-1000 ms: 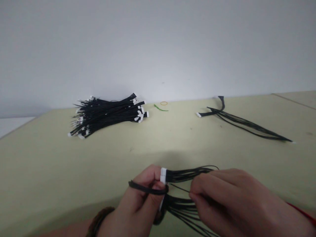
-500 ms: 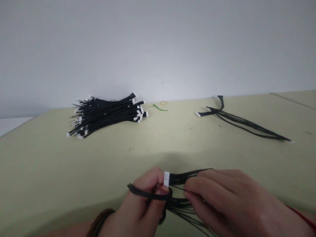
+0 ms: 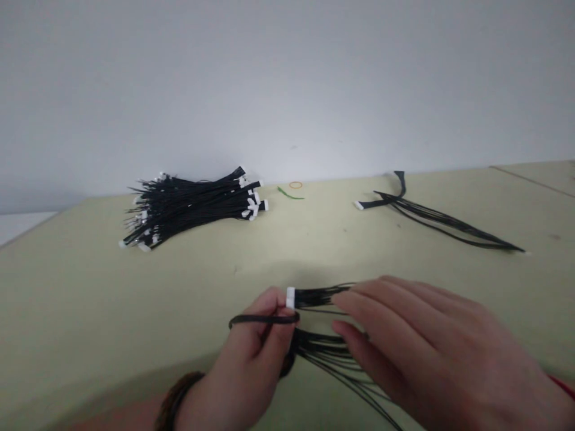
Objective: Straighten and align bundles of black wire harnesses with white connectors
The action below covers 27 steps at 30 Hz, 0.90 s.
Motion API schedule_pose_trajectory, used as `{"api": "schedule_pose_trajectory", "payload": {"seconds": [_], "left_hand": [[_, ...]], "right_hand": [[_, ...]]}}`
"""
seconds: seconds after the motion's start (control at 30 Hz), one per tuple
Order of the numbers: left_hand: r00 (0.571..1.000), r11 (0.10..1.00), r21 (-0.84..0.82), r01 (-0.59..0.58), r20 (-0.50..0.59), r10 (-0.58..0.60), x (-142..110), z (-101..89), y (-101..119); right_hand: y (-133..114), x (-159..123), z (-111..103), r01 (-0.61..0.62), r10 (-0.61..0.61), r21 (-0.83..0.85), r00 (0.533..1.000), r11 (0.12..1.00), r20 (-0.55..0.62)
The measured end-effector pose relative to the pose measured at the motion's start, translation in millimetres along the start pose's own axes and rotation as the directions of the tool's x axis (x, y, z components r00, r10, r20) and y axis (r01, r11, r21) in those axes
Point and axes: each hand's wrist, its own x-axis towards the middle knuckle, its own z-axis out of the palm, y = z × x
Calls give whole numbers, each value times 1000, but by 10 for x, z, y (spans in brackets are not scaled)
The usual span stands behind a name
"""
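My left hand (image 3: 251, 356) is closed on a black wire harness, pinching it just below its white connector (image 3: 290, 298). A loop of black cable (image 3: 263, 319) bends over the left fingers. From the connector a row of black wires (image 3: 317, 296) runs right, passing behind the fingers of my right hand (image 3: 431, 344). One thin wire stands apart below that row. The right thumb and forefinger are spread, with no firm grip visible; the fingertips lie over the wires. Lower down, more loose wires (image 3: 332, 353) fan out under the right hand.
A heap of black wire harnesses (image 3: 193, 206) with white connectors lies at the back left. Another bundle of harnesses (image 3: 449, 221) rests at the back right. Between them are a green strip (image 3: 290, 194) and an orange ring (image 3: 295, 185). A pale wall (image 3: 287, 84) stands behind the table (image 3: 135, 311).
Both hands and the connector have moved slightly up and away in view. My right thumb and forefinger have parted, letting go of the thin wire they were pinching.
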Motion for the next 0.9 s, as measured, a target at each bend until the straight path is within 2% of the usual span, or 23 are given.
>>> {"api": "schedule_pose_trajectory", "payload": {"seconds": [0.03, 0.1, 0.2, 0.27, 0.4, 0.5, 0.77, 0.83, 0.9], "left_hand": [[999, 1000, -15, 5, -39, -6, 21, 3, 8], [994, 999, -37, 36, -99, -39, 51, 3, 14], [988, 996, -62, 57, -139, -66, 64, 2, -2], [986, 996, -67, 59, -151, -68, 61, 5, -15], [986, 995, -41, 86, -143, -91, 46, 12, 6], [988, 998, 1, 63, -144, -62, 41, 15, 37], [991, 996, -26, 81, -107, -83, 29, 27, 30], [991, 996, -39, 80, -108, -84, 26, 32, 33], [990, 995, -58, 75, -116, -82, 32, 37, 39]], "right_hand": [[21, -22, -45, -1, 0, -45, 1000, 999, -21], [59, -88, -120, 4, -3, -83, 1000, 997, 16], [75, -176, -128, 27, -18, -56, 987, 998, 157], [48, -177, -58, -3, 8, -19, 974, 1000, 225], [-59, -67, 115, -135, 102, 87, 945, 987, 310], [-97, -5, 167, -179, 122, 143, 933, 973, 338], [68, 19, 42, -212, 120, 217, 920, 953, 372], [132, 30, -28, -271, 124, 337, 909, 902, 399], [230, 27, -114, -394, 79, 546, 856, 740, 511]]}}
